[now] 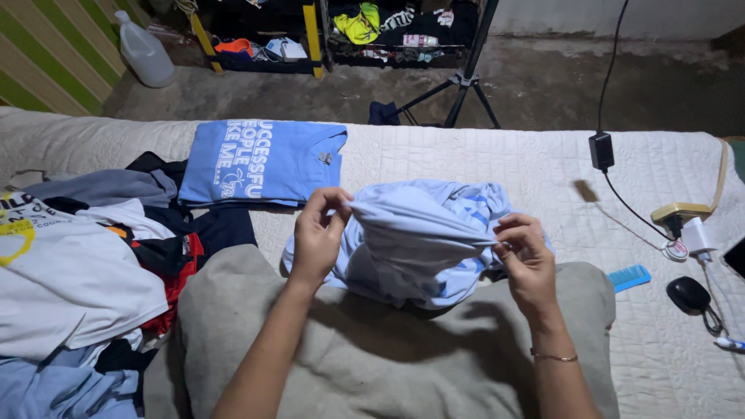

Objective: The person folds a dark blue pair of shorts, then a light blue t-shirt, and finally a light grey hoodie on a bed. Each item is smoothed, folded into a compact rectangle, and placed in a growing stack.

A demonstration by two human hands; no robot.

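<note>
Your light blue shirt (423, 240): soft, crumpled, bunched in heap with paler stripes on one side. Top edge pulled up tight. Rest sags onto grey blanket on your lap, above bed.

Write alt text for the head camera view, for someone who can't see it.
Both hands, left hand and right hand, pinch a crumpled light blue shirt over a grey pillow on a white quilted bed. A folded blue t-shirt lies beyond.
</note>
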